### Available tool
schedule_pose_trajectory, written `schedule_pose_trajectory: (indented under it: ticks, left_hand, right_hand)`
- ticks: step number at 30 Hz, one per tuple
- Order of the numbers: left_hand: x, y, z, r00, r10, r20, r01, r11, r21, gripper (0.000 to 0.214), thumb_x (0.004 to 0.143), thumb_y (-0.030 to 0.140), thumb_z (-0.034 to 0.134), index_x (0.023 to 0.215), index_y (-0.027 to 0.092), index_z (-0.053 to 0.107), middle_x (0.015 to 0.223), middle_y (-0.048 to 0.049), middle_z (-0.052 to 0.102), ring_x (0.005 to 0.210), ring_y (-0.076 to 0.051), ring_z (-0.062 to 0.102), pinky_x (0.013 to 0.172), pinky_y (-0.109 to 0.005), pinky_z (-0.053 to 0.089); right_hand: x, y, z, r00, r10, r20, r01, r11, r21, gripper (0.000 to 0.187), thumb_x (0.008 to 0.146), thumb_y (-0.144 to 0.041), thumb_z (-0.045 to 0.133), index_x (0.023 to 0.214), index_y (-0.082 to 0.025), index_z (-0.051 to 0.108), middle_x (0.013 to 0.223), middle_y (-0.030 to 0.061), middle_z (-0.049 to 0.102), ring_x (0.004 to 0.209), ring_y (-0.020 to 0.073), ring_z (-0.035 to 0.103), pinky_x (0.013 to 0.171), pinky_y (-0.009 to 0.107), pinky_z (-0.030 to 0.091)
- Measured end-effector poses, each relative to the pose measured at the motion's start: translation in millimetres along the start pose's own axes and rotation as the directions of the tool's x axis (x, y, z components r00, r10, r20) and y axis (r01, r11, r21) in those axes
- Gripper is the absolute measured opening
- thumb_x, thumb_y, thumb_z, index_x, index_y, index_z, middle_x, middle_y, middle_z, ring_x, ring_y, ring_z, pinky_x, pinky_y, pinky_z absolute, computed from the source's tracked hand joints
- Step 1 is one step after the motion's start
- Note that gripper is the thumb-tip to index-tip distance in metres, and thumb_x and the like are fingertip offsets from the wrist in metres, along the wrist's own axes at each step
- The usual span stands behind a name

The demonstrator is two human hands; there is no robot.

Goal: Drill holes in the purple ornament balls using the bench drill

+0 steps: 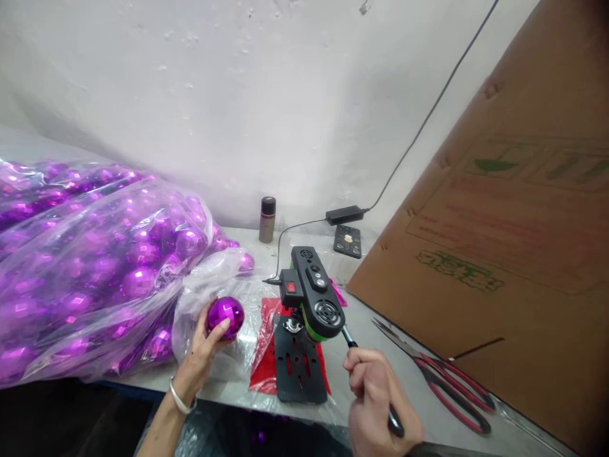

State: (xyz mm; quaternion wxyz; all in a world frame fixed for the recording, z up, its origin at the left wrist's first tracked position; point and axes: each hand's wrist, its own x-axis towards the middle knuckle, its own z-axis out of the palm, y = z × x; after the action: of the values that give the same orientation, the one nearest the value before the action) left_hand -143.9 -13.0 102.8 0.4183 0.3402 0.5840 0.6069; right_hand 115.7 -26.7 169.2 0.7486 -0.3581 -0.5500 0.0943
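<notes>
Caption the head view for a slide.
Left hand holds a purple faceted ball; right hand grips the lever of a black machine.

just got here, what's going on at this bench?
A person's left hand holds a shiny purple ball just left of a black bench device, apart from it. The right hand grips the device's lever handle. A clear plastic bag full of similar balls lies to the left; large scissors lie untouched on the right, beside a cardboard box.
</notes>
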Motion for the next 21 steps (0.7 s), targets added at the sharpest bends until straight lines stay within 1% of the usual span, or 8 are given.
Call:
schedule_pose_trajectory:
  ticks: [2, 4, 6, 8, 11, 14, 18, 21]
  left_hand:
    - [-6, -3, 17.6, 0.978, -0.197, 0.072, 0.209, 0.942, -0.262, 0.072, 0.082, 0.053, 0.085, 0.143, 0.023, 0.064, 0.142, -0.0146, 0.074, 0.12, -0.034, 0.077, 0.089, -0.043, 0.07]
    - [-11, -8, 32.4, 0.937, -0.327, 0.124, 0.349, 0.849, -0.397, 0.056, 0.087, 0.05, 0.083, 0.132, 0.019, 0.069, 0.134, -0.0147, 0.078, 0.116, -0.031, 0.079, 0.087, -0.041, 0.071]
    - [-15, -14, 44.3, 0.906, -0.394, 0.157, 0.42, 0.781, -0.463, 0.044, 0.092, 0.046, 0.08, 0.124, 0.018, 0.071, 0.127, -0.0144, 0.081, 0.113, -0.03, 0.08, 0.087, -0.041, 0.072]
    - [-19, -22, 54.1, 0.893, -0.409, 0.187, 0.446, 0.753, -0.484, 0.042, 0.092, 0.045, 0.082, 0.122, 0.018, 0.071, 0.123, -0.0133, 0.082, 0.111, -0.03, 0.081, 0.086, -0.04, 0.072]
    - [-27, -35, 66.4, 0.918, -0.36, 0.168, 0.396, 0.792, -0.465, 0.051, 0.089, 0.051, 0.086, 0.128, 0.023, 0.068, 0.124, -0.0096, 0.083, 0.112, -0.028, 0.081, 0.088, -0.037, 0.07]
    - [-33, -50, 76.1, 0.953, -0.27, 0.134, 0.301, 0.886, -0.352, 0.065, 0.09, 0.065, 0.081, 0.139, 0.027, 0.062, 0.142, -0.0097, 0.076, 0.127, -0.027, 0.076, 0.101, -0.037, 0.066]
    - [-37, -71, 84.8, 0.988, -0.144, 0.052, 0.148, 0.984, -0.094, 0.09, 0.079, 0.086, 0.077, 0.139, 0.021, 0.058, 0.144, -0.0176, 0.072, 0.135, -0.034, 0.07, 0.118, -0.047, 0.055]
    - [-43, -83, 89.7, 0.998, -0.048, 0.043, 0.048, 0.999, 0.02, 0.096, 0.075, 0.086, 0.079, 0.139, 0.019, 0.055, 0.14, -0.0192, 0.072, 0.133, -0.037, 0.07, 0.12, -0.053, 0.051]
  right_hand:
    - [5, -5, 2, 1.0, 0.017, 0.003, -0.017, 1.0, 0.009, 0.049, 0.111, -0.025, 0.059, 0.063, -0.021, 0.051, 0.058, -0.002, 0.051, 0.059, 0.014, 0.058, 0.052, 0.026, 0.034]
    - [11, -9, 3, 0.999, 0.046, 0.019, -0.046, 0.999, 0.002, 0.051, 0.112, -0.027, 0.058, 0.063, -0.02, 0.051, 0.057, -0.0018, 0.05, 0.058, 0.0139, 0.058, 0.05, 0.026, 0.032]
    - [14, -12, 4, 0.996, 0.076, 0.037, -0.076, 0.997, -0.013, 0.051, 0.113, -0.03, 0.058, 0.063, -0.02, 0.051, 0.058, -0.002, 0.05, 0.056, 0.0131, 0.055, 0.049, 0.026, 0.03]
    - [16, -14, 4, 0.996, 0.084, 0.038, -0.084, 0.996, -0.019, 0.051, 0.113, -0.03, 0.057, 0.063, -0.02, 0.052, 0.058, -0.0021, 0.05, 0.055, 0.0126, 0.054, 0.048, 0.026, 0.03]
    - [18, -15, 4, 0.998, 0.059, 0.026, -0.059, 0.998, -0.007, 0.05, 0.112, -0.027, 0.056, 0.063, -0.021, 0.052, 0.058, -0.0022, 0.05, 0.055, 0.0129, 0.055, 0.047, 0.027, 0.03]
    - [23, -19, 4, 0.994, 0.089, 0.056, -0.088, 0.996, -0.029, 0.05, 0.113, -0.028, 0.055, 0.064, -0.021, 0.051, 0.058, -0.0025, 0.05, 0.056, 0.0124, 0.055, 0.048, 0.026, 0.032]
    - [30, -24, 4, 0.988, 0.122, 0.097, -0.115, 0.99, -0.08, 0.053, 0.115, -0.034, 0.054, 0.063, -0.022, 0.048, 0.059, -0.0022, 0.051, 0.056, 0.0121, 0.055, 0.049, 0.025, 0.036]
    - [30, -26, 3, 0.987, 0.113, 0.111, -0.105, 0.992, -0.069, 0.051, 0.115, -0.032, 0.053, 0.065, -0.022, 0.048, 0.06, -0.0024, 0.05, 0.057, 0.0122, 0.054, 0.052, 0.025, 0.041]
